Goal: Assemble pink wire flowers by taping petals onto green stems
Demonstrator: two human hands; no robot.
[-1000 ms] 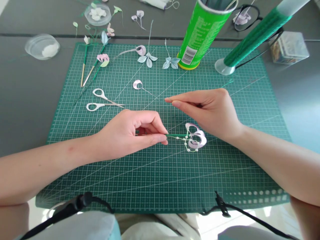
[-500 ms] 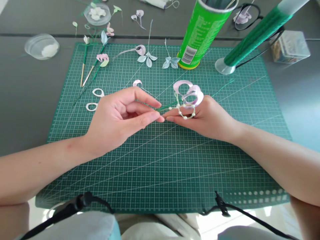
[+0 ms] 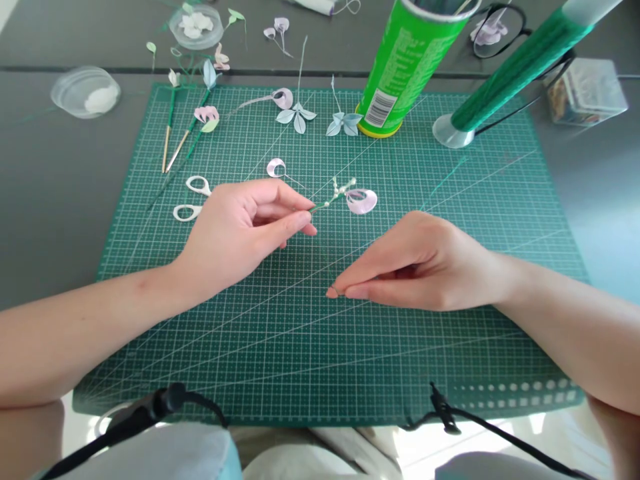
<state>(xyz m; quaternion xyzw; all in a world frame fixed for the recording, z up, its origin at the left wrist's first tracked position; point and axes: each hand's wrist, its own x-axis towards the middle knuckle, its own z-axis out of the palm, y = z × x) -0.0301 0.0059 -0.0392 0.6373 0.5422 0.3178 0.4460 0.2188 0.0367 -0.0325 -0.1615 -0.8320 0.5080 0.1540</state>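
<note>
Between the thumb and fingers of my left hand (image 3: 255,233) is the green-wrapped stem of a small handmade flower (image 3: 361,201). Its head has pale lilac loop petals and a sprig of white beads (image 3: 336,193), pointing right. My right hand (image 3: 415,267) is closed in a pinch, lower and to the right, apart from the flower. Whatever lies in that pinch is too fine to make out. Behind my left hand lie white-handled scissors (image 3: 199,185), their blades hidden by the hand. A loose lilac petal on a wire (image 3: 276,168) rests just beyond my left fingers.
A green cutting mat (image 3: 280,360) lies under both hands. At its back stand a tall green can (image 3: 400,67) and a green thread cone (image 3: 520,73). Blue wire flowers (image 3: 297,117), wrapped sticks (image 3: 170,120), clear dishes (image 3: 85,93) and a clear box (image 3: 585,93) lie around.
My left hand has raised the flower away from me and turned it, so its petals now show narrower. My right hand swung up near the stem, then came down towards me, still pinched.
</note>
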